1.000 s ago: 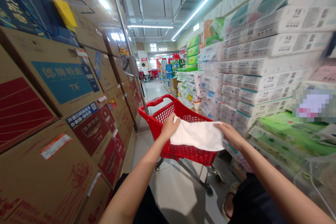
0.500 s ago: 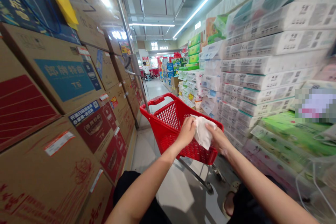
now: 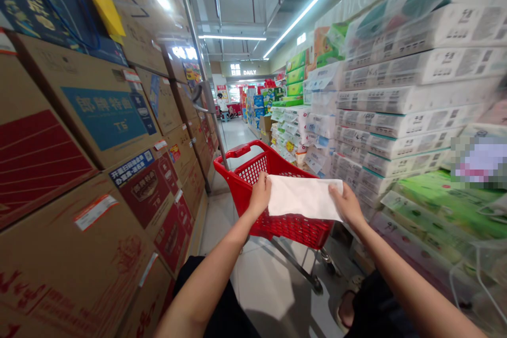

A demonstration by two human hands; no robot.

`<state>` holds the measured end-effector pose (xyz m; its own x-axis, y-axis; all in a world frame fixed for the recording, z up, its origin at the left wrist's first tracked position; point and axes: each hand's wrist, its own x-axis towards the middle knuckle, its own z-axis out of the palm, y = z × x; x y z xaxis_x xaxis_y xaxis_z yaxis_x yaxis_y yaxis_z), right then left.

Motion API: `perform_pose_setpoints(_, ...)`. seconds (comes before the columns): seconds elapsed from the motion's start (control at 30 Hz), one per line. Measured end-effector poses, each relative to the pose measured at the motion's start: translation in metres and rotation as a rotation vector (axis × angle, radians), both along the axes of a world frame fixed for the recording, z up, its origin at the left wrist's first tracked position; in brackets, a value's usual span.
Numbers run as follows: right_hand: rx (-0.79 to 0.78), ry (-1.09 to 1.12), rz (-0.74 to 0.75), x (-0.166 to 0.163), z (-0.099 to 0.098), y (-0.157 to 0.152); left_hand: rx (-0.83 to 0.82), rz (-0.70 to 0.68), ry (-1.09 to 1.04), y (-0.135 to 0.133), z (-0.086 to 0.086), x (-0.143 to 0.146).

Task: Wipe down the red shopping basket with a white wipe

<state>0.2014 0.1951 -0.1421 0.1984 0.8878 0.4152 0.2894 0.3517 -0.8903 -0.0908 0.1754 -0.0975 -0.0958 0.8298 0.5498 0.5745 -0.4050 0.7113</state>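
Observation:
A white cloth or wipe is stretched out flat between my two hands, above the near side of a red shopping cart. My left hand pinches its left edge near the upper corner. At the opposite end, my right hand grips the right edge, thumb on top. The cloth hides part of the cart's basket. The cart's handle points away from me to the far left, and its wheels rest on the pale tiled floor.
Stacked cardboard cartons line the left side. On the right rise tall piles of wrapped paper packs, with green packs lower down. A metal post stands behind the cart. A person sits far down the aisle.
The cloth was bunched between my hands and is now spread out wide. My left hand has moved left and my right hand right.

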Motion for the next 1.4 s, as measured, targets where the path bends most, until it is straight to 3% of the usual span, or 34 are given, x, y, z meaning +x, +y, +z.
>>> perform_pose_setpoints(0.1,0.012,-0.001,0.049,-0.018,0.008,-0.003,0.0,-0.03,0.008,-0.005,0.007,0.018)
perform_pose_setpoints(0.2,0.03,0.114,0.19,-0.046,0.019,-0.011,-0.099,-0.256,0.046,-0.013,0.013,0.044)
perform_pose_setpoints(0.3,0.027,0.278,0.253,-0.07,0.024,-0.018,0.007,-0.35,0.134,-0.021,0.017,0.063)
perform_pose_setpoints(0.4,0.04,0.38,0.263,-0.077,0.019,-0.018,0.099,-0.444,0.161,-0.022,0.018,0.065)
perform_pose_setpoints(0.5,0.023,0.283,0.246,-0.067,0.011,-0.013,0.055,-0.558,0.089,-0.017,0.012,0.05)
perform_pose_setpoints(0.57,0.013,0.171,0.172,-0.059,0.009,-0.012,0.033,-0.491,0.091,-0.013,0.005,0.035)
perform_pose_setpoints(0.63,0.098,0.026,0.115,-0.056,0.008,-0.014,0.049,-0.327,0.225,-0.009,-0.007,0.017)
perform_pose_setpoints(0.67,0.171,-0.063,0.121,-0.057,0.006,-0.017,0.063,-0.256,0.327,-0.007,-0.014,0.009)
perform_pose_setpoints(0.77,0.377,-0.403,0.247,-0.073,-0.007,-0.032,0.04,-0.223,0.642,-0.002,-0.039,-0.009)
perform_pose_setpoints(0.87,0.419,-0.706,0.334,-0.096,-0.029,-0.049,0.008,-0.153,0.837,0.003,-0.063,-0.016)
perform_pose_setpoints(0.97,0.402,-0.9,0.299,-0.111,-0.042,-0.059,0.044,-0.034,0.942,0.007,-0.079,-0.015)
perform_pose_setpoints(1.2,0.319,-0.972,0.114,-0.122,-0.035,-0.042,0.083,0.083,1.082,0.009,-0.085,-0.009)
perform_pose_setpoints(1.4,0.323,-1.198,-0.024,-0.12,-0.048,-0.03,0.113,-0.012,1.001,0.003,-0.077,-0.015)
